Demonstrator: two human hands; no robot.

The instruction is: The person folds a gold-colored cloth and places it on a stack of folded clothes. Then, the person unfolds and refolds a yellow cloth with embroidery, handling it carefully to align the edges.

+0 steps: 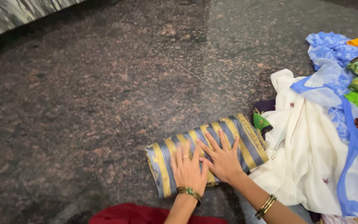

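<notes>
Down at the lower middle of the frame, the left hand (188,169) and the right hand (223,159) lie flat, fingers spread wide, palms down on a folded striped cloth (206,151). Neither hand grips anything; both are fully open and seem to bear on the fabric, as if to press the fold flat and keep it from springing open. The two sit side by side, nearly touching at the thumbs, over the near half of the bundle. A ring shows on one left finger, and gold bangles (188,191) circle both wrists.

The cloth, banded in grey-blue and gold, is a neat oblong that lies slanted on the floor (83,103), its right end higher in the frame. That dark speckled stone floor fills most of the view and gives a hard, even base for smoothing.

Just right of the bundle sits a loose heap: a white cloth (307,161) with a blue border, with blue, yellow and green pieces crumpled at the right edge. A red garment (133,215) shows at the bottom edge.
</notes>
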